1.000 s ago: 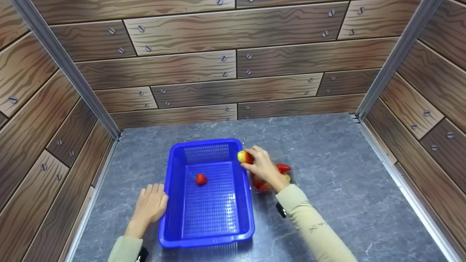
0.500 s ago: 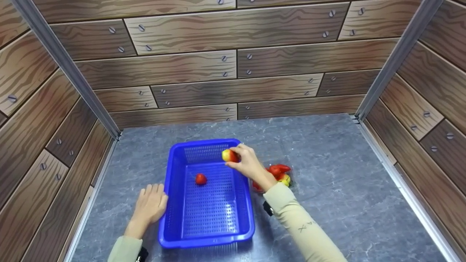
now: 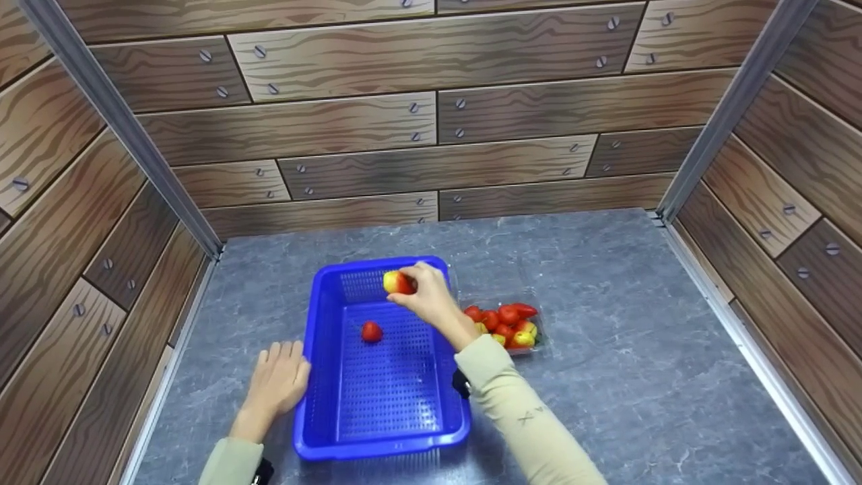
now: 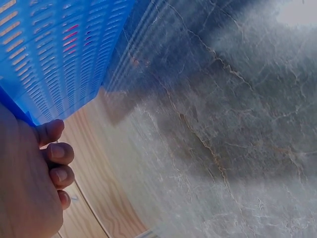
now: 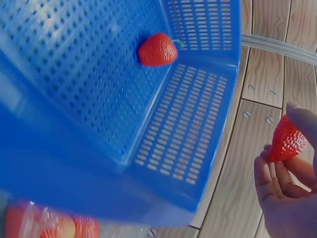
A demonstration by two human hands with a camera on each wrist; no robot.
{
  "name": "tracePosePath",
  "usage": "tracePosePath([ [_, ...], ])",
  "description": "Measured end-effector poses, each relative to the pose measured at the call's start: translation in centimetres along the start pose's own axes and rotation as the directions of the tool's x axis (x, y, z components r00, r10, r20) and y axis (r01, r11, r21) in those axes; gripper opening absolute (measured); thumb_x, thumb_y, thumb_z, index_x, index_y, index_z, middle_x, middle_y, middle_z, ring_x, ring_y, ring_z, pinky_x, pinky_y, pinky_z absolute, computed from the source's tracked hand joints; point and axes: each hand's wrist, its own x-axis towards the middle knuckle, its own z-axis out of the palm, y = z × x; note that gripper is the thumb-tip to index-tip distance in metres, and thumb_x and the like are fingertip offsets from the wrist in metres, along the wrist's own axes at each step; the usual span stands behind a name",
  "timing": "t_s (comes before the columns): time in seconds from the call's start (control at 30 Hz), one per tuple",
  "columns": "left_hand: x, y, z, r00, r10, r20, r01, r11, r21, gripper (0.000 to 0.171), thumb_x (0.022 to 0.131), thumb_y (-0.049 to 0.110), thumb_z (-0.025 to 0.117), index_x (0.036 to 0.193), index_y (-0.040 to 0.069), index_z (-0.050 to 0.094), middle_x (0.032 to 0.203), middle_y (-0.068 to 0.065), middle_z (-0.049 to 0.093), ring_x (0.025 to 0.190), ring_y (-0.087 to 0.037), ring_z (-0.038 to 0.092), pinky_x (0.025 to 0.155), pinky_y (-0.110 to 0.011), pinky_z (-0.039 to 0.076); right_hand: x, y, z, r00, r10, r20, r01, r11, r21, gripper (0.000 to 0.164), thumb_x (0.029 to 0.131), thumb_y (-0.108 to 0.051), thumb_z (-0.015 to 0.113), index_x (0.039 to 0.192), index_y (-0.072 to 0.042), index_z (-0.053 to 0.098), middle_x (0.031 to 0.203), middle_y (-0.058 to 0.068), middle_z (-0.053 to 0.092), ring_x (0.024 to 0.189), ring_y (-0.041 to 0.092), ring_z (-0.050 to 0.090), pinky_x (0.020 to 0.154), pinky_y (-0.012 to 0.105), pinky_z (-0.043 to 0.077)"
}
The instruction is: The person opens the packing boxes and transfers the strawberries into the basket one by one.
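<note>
Wood-patterned panels (image 3: 350,67) enclose a grey worktop (image 3: 619,303) where the right hand (image 3: 431,293) pinches a strawberry (image 3: 396,283) above the far end of a blue basket (image 3: 380,449), the left hand (image 3: 277,377), loosely curled, touching its rim.

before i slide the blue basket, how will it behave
The blue basket is probably stiff: its sides stand straight. It's likely light for its size, given its slotted walls. Its broad, low shape should resist tipping, but the rounded red strawberry inside may roll.
</note>
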Motion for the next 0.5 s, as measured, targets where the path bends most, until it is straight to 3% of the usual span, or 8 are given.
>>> tracePosePath([
  [0.23,0.0,0.1,0.0,1.000,0.002,-0.002,-0.002,1.000,0.008,0.016,0.095,0.011,0.042,0.098,-0.001,0.053,0.090,-0.018,0.054,0.088,-0.039,0.048,0.076,-0.049,0.035,-0.5,0.1,2.1,0.994,0.099,0.047,-0.098,0.995,-0.014,0.043,0.075,-0.015,0.086,0.109,0.006,0.071,0.098,0.015,0.065,0.092,0.028,0.061,0.085,0.039,0.051],
  [0.5,0.0,0.2,-0.2,1.000,0.004,0.004,-0.004,1.000,0.012,0.019,0.094,0.011,0.043,0.101,-0.002,0.054,0.092,-0.019,0.055,0.090,-0.040,0.048,0.076,-0.050,0.036,-1.7,1.2,3.9,0.969,0.226,0.098,-0.214,0.970,-0.117,0.042,0.073,-0.011,0.087,0.109,0.003,0.071,0.095,0.011,0.060,0.092,0.027,0.060,0.086,0.041,0.050],
])
